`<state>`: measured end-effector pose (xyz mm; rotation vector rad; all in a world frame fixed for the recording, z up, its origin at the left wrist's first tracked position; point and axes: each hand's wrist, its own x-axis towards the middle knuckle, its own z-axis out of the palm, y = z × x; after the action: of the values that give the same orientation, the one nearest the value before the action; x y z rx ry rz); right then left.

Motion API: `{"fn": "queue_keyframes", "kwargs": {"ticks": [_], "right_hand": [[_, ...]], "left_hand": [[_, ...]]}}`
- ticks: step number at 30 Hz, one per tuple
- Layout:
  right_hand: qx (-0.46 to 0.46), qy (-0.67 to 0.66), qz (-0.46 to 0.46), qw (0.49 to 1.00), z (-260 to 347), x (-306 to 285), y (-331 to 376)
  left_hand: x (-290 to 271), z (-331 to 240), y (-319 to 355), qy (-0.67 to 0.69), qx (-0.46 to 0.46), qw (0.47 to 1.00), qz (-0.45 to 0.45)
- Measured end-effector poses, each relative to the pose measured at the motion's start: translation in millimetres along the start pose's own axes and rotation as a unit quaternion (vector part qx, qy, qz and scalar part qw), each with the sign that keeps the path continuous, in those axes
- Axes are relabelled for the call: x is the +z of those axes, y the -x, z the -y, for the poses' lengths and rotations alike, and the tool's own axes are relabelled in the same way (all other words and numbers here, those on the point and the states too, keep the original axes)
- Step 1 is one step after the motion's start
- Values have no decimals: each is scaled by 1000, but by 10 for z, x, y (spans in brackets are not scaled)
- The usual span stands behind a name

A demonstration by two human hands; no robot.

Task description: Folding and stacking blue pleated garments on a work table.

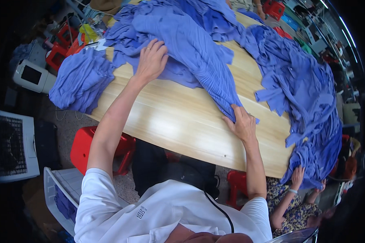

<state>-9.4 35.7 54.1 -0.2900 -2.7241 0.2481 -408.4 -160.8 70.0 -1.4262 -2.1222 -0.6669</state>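
One piece of finely ribbed periwinkle-blue cloth (202,58) lies diagonally across the middle of a pale wood-grained table (170,109), narrowing toward the near right. The left hand (152,60) rests on its left part, palm down, fingers extended; the right hand (243,123), well apart, touches the narrow end with thumb and forefinger, though whether these pinch it cannot be told. A rumpled blue fabric bundle (83,79) sits at the table's left end. A long blue fabric heap (306,91) runs down the right side, touched by a co-worker's hand (298,177).
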Motion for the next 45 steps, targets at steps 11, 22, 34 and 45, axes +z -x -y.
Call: {"fn": "queue_keyframes", "kwargs": {"ticks": [11, 22, 34, 45], "right_hand": [[61, 71, -168, 981, -230, -624, 1212], [258, -530, -109, 801, 162, -1279, 1588], [176, -119, -108, 971, 723, -2371, 826], [157, 16, -68, 985, 715, -3246, 506]], "left_hand": [[-796, -1070, 1225, 169, 141, 967, 127], [-183, -2027, 1125, 115, 131, 965, 195], [-743, -2994, 509, 323, 170, 928, 70], [-1557, -1847, 197, 649, -191, 702, 222]]}}
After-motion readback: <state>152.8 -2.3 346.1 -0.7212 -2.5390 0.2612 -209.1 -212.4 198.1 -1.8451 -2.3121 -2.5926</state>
